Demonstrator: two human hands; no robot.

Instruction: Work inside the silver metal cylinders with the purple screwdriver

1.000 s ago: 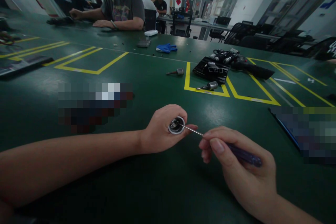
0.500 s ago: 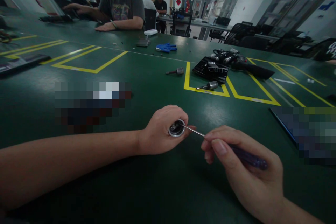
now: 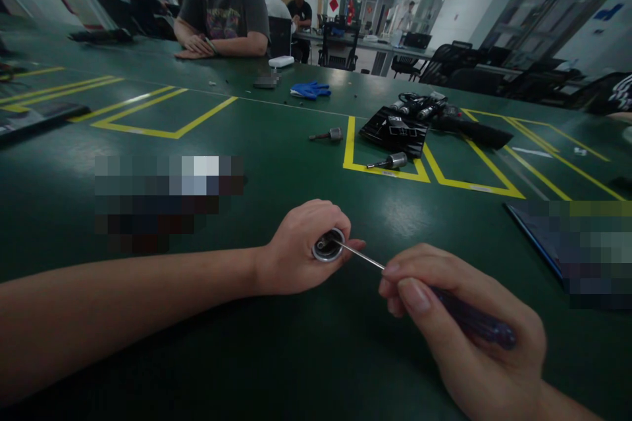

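One screwdriver (image 3: 478, 322) into one metal-rimmed housing (image 3: 328, 245), dead centre!

Left hand (image 3: 296, 250) is wrapped round the housing, open end showing; right hand (image 3: 464, 358) grips the screwdriver's purple handle out at four o'clock, its single shaft reaching into that mouth, tip hard to make out. Outward from the housing now: two stemmed metal cylinders, one at twelve o'clock (image 3: 327, 135), one at one o'clock (image 3: 390, 160) within yellow tape (image 3: 349, 145); just behind the latter, one black bag (image 3: 395, 135); farther off at twelve, one blue glove (image 3: 311, 90).
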